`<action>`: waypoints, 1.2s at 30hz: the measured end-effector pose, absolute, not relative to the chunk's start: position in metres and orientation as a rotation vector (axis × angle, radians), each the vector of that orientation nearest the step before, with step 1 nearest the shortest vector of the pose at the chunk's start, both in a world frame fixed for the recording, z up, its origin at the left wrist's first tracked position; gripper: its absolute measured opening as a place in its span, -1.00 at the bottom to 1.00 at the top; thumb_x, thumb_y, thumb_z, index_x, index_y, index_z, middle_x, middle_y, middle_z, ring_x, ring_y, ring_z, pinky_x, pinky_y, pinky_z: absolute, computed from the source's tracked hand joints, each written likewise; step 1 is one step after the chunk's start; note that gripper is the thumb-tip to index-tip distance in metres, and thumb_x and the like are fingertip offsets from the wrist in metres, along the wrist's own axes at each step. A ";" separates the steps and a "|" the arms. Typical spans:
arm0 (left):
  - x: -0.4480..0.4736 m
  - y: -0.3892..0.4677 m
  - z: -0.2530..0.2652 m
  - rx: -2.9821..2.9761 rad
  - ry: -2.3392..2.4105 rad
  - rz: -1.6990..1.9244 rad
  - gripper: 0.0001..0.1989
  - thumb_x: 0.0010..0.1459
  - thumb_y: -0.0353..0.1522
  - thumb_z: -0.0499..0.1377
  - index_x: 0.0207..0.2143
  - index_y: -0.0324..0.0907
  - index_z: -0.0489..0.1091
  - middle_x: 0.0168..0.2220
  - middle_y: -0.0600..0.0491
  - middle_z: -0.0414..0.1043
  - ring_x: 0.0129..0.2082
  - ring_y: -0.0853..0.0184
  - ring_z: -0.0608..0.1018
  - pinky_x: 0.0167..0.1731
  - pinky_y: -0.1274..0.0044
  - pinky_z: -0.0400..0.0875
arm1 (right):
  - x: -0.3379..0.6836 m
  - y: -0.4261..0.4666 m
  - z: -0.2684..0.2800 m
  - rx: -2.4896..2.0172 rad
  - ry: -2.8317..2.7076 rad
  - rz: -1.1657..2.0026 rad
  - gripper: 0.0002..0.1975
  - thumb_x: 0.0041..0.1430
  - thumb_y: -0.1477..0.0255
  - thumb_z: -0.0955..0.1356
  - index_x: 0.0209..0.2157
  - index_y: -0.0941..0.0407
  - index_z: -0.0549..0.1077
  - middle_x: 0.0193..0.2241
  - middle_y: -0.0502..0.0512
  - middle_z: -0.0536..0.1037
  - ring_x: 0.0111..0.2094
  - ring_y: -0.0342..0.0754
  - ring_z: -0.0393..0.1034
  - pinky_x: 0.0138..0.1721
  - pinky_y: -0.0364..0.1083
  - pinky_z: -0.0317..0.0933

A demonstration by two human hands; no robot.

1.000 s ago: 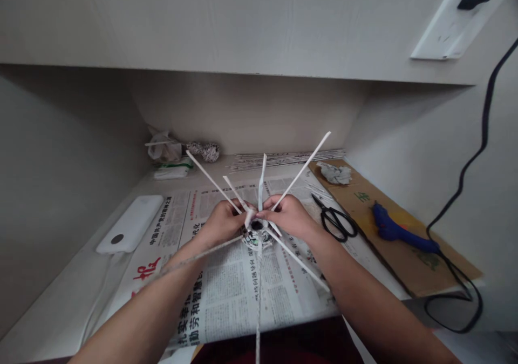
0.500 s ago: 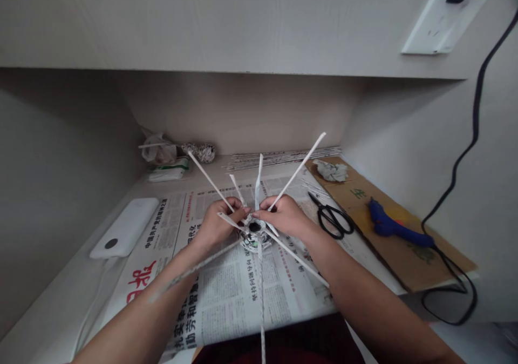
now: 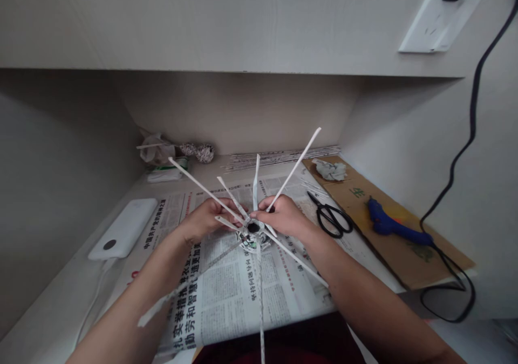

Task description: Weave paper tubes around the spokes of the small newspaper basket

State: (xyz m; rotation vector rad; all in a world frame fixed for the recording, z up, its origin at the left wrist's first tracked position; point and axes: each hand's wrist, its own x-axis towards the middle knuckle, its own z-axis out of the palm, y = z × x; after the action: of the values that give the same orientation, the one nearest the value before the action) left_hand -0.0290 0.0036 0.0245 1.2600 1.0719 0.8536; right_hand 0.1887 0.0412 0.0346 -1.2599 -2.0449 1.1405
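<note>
Our right hand [image 3: 284,214] pinches the round grey-white paper weave [image 3: 250,242], best steadied without crushing; whether our left hand [image 3: 207,218] grips, we cannot tell.

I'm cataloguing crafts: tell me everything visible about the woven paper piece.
The woven paper piece looks rounded, black and white with some green, apparently of printed paper, with a dark hole facing up. Pale strips splay from it all around. The right hand grips its far edge; the left hand is among the strips. Whether it rests on the newspaper is unclear.
</note>
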 end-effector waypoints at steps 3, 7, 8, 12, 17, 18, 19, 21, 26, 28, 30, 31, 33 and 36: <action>-0.021 0.005 0.019 1.182 1.078 0.879 -0.65 -0.13 -0.29 0.39 -0.24 -0.23 0.51 -0.40 0.00 0.56 -0.44 0.36 0.55 -0.38 0.51 0.43 | 0.188 0.040 0.034 -1.223 -2.063 1.168 -0.77 -0.01 0.24 0.42 -0.48 0.14 0.51 -0.65 -0.05 0.45 -0.60 -0.18 0.28 -0.58 -0.21 0.07; -0.005 0.003 0.020 1.244 1.158 0.934 -0.65 -0.20 -0.32 0.41 -0.32 -0.25 0.47 -0.52 0.09 0.48 -0.58 0.44 0.44 -0.55 0.59 0.29 | 0.186 0.038 0.032 -1.145 -2.068 1.166 -0.81 0.02 0.30 0.41 -0.45 0.15 0.54 -0.58 -0.02 0.50 -0.55 -0.17 0.32 -0.53 -0.20 0.11; -0.001 0.002 0.022 1.276 1.163 0.941 -0.68 -0.20 -0.33 0.41 -0.36 -0.26 0.46 -0.55 0.10 0.46 -0.60 0.45 0.42 -0.57 0.60 0.27 | 0.186 0.037 0.032 -1.134 -2.068 1.165 -0.83 0.02 0.32 0.41 -0.45 0.15 0.54 -0.57 -0.01 0.50 -0.54 -0.17 0.33 -0.52 -0.20 0.12; 0.008 -0.001 0.028 1.314 1.198 0.965 -0.74 -0.21 -0.37 0.38 -0.39 -0.25 0.46 -0.56 0.09 0.46 -0.58 0.44 0.42 -0.56 0.59 0.27 | 0.190 0.037 0.036 -1.046 -2.008 1.358 -0.87 0.03 0.39 0.42 -0.37 0.14 0.48 -0.54 -0.03 0.49 -0.54 -0.18 0.34 -0.51 -0.21 0.18; 0.006 -0.001 0.023 1.332 1.214 0.973 -0.73 -0.15 -0.36 0.36 -0.32 -0.25 0.53 -0.51 0.04 0.51 -0.57 0.43 0.44 -0.55 0.58 0.25 | 0.201 0.042 0.040 -1.037 -1.970 1.608 -0.70 0.02 0.40 0.45 -0.19 0.13 0.41 -0.48 -0.01 0.52 -0.51 -0.16 0.39 -0.54 -0.22 0.22; 0.005 0.000 0.021 1.336 1.221 0.980 -0.75 -0.15 -0.35 0.36 -0.34 -0.25 0.54 -0.50 0.03 0.52 -0.57 0.42 0.44 -0.55 0.57 0.26 | 0.203 0.044 0.040 -1.061 -1.988 1.604 -0.73 0.02 0.39 0.45 -0.22 0.15 0.42 -0.48 0.01 0.52 -0.49 -0.15 0.40 -0.53 -0.22 0.22; 0.004 0.000 0.019 1.336 1.236 0.994 -0.77 -0.14 -0.35 0.36 -0.36 -0.24 0.54 -0.49 0.01 0.53 -0.56 0.41 0.45 -0.54 0.56 0.28 | 0.204 0.045 0.040 -1.074 -2.019 1.584 -0.76 0.02 0.38 0.45 -0.27 0.17 0.44 -0.48 0.03 0.53 -0.48 -0.14 0.41 -0.52 -0.22 0.22; 0.003 0.001 0.015 1.333 1.279 1.026 -0.81 -0.13 -0.32 0.36 -0.44 -0.24 0.54 -0.49 -0.02 0.54 -0.56 0.40 0.46 -0.55 0.55 0.29 | 0.205 0.047 0.039 -1.061 -2.097 1.506 -0.82 0.03 0.36 0.44 -0.38 0.18 0.46 -0.49 0.04 0.52 -0.48 -0.15 0.40 -0.51 -0.21 0.21; 0.004 0.000 0.015 1.333 1.308 1.035 -0.76 -0.11 -0.24 0.36 -0.48 -0.26 0.52 -0.53 -0.03 0.52 -0.59 0.40 0.44 -0.58 0.56 0.29 | 0.202 0.044 0.039 -1.028 -2.173 1.190 -0.89 0.04 0.37 0.42 -0.43 0.14 0.49 -0.50 0.01 0.51 -0.46 -0.15 0.37 -0.47 -0.19 0.19; 0.006 -0.002 0.017 1.317 1.324 1.050 -0.72 -0.11 -0.22 0.36 -0.43 -0.27 0.53 -0.52 -0.02 0.53 -0.58 0.39 0.45 -0.57 0.55 0.30 | 0.200 0.041 0.040 -0.996 -2.184 1.124 -0.91 0.05 0.39 0.41 -0.42 0.13 0.48 -0.47 0.00 0.52 -0.42 -0.15 0.38 -0.42 -0.19 0.20; 0.008 -0.002 0.019 1.307 1.307 1.071 -0.69 -0.13 -0.23 0.37 -0.38 -0.28 0.54 -0.48 -0.03 0.56 -0.54 0.35 0.49 -0.51 0.52 0.35 | 0.198 0.038 0.041 -0.969 -2.184 1.107 -0.93 0.07 0.41 0.39 -0.42 0.12 0.46 -0.45 0.00 0.52 -0.40 -0.15 0.39 -0.39 -0.18 0.22; 0.008 -0.003 0.020 1.303 1.289 1.074 -0.68 -0.14 -0.24 0.38 -0.36 -0.29 0.55 -0.46 -0.04 0.57 -0.51 0.33 0.51 -0.47 0.50 0.37 | 0.197 0.037 0.042 -0.961 -2.178 1.115 -0.93 0.07 0.42 0.39 -0.42 0.12 0.45 -0.44 0.00 0.52 -0.39 -0.15 0.39 -0.38 -0.18 0.22; 0.009 -0.002 0.020 1.287 1.272 1.066 -0.67 -0.15 -0.25 0.38 -0.35 -0.29 0.55 -0.43 -0.06 0.58 -0.47 0.30 0.53 -0.42 0.48 0.39 | 0.196 0.036 0.043 -0.954 -2.146 1.170 -0.94 0.07 0.44 0.39 -0.37 0.12 0.44 -0.42 -0.01 0.53 -0.38 -0.14 0.40 -0.38 -0.18 0.23; 0.009 -0.002 0.019 1.264 1.285 1.057 -0.69 -0.14 -0.25 0.37 -0.36 -0.27 0.55 -0.44 -0.05 0.58 -0.48 0.30 0.52 -0.43 0.48 0.38 | 0.197 0.036 0.042 -0.938 -2.068 1.311 -0.83 0.05 0.52 0.39 -0.27 0.10 0.41 -0.41 -0.02 0.53 -0.39 -0.14 0.42 -0.39 -0.18 0.24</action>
State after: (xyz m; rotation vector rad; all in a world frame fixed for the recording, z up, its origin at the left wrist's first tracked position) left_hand 0.0088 -0.0024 0.0185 1.2640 1.2847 1.0572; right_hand 0.1970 0.0361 0.0425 -0.9379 -2.0683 1.3109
